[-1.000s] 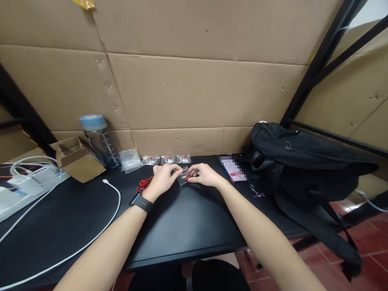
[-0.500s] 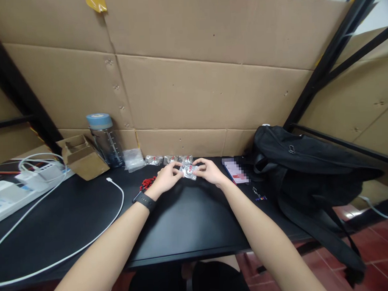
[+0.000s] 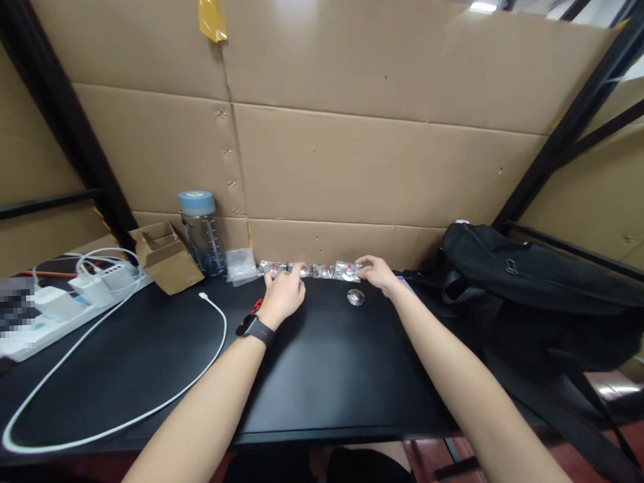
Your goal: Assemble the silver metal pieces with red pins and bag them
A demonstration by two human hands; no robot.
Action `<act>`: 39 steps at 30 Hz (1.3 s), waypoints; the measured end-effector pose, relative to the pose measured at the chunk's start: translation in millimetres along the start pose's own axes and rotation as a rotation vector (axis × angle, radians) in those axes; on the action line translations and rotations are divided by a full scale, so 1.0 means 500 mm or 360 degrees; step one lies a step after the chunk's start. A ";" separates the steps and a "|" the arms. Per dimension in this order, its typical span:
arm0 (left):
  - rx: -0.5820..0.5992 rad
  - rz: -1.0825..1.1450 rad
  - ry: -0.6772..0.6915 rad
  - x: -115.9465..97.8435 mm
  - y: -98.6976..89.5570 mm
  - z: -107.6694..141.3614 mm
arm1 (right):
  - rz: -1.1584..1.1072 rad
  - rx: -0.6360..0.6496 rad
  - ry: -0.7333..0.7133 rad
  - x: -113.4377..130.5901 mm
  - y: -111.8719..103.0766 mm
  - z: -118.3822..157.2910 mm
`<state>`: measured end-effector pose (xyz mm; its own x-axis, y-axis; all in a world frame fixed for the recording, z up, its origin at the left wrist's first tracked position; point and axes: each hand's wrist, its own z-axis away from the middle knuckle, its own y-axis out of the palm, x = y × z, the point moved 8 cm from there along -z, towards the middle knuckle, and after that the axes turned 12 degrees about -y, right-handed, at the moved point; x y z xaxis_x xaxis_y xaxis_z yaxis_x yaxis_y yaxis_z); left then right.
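Note:
A row of small clear plastic packets [image 3: 324, 271] with red marks lies along the back of the black table. My right hand [image 3: 379, 273] has thumb and fingertips pinched at the right edge of the rightmost packet [image 3: 346, 271]. A round silver disc [image 3: 355, 297] rests on the table just in front of that packet. My left hand [image 3: 284, 295], with a dark watch [image 3: 255, 330] on its wrist, reaches over the left packets, fingers apart and touching or close above them. Part of a red cord [image 3: 257, 305] shows behind the left wrist.
Left of the row are folded clear bags [image 3: 241, 265], a blue-lidded bottle [image 3: 201, 235], an opened cardboard box [image 3: 169, 261] and a white power strip [image 3: 55, 314]. A white cable [image 3: 148, 409] curves across the table [image 3: 337, 382]. A black bag [image 3: 524, 284] lies at the right.
The packet held between both hands is now at the right end of the row. My hands have moved apart, and the silver disc shows on the table. The view has shifted.

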<state>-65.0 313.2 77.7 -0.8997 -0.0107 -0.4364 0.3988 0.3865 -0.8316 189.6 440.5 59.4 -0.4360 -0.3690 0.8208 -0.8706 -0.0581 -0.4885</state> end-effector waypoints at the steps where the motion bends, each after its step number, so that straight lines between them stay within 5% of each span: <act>1: -0.0056 -0.0061 -0.0023 0.014 -0.013 -0.006 | 0.0046 0.0009 0.0025 -0.011 -0.007 -0.018; 10: -0.0116 -0.0080 -0.0251 0.130 -0.073 -0.052 | 0.0482 -0.0019 0.0135 -0.087 -0.004 -0.080; 17: 0.0586 0.0252 0.0088 0.166 -0.010 -0.063 | 0.0988 -0.0046 -0.0045 -0.026 -0.017 -0.043; 21: 0.0825 0.0224 0.0145 0.167 0.018 -0.054 | 0.0886 0.0319 -0.0316 0.033 -0.003 0.007; 23: 0.0849 0.0152 0.0132 0.164 0.022 -0.052 | 0.0726 0.0692 -0.0369 0.042 0.027 0.046; 25: 0.0844 0.0095 0.0137 0.157 0.023 -0.049 | 0.0639 0.0853 -0.0359 0.040 0.043 0.080; 30: 0.0704 0.0007 0.0238 0.125 0.021 -0.043 | 0.0594 0.0543 -0.0453 0.031 0.042 0.109; 39: 0.0465 0.0431 0.0369 -0.002 -0.007 -0.006 | 0.0379 0.0437 -0.0533 0.026 0.021 0.108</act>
<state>-66.1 314.7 81.9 -0.7589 0.2743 -0.5907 0.6284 0.0701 -0.7748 187.2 385.2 48.9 -0.4791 -0.6771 0.5585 -0.6438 -0.1615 -0.7480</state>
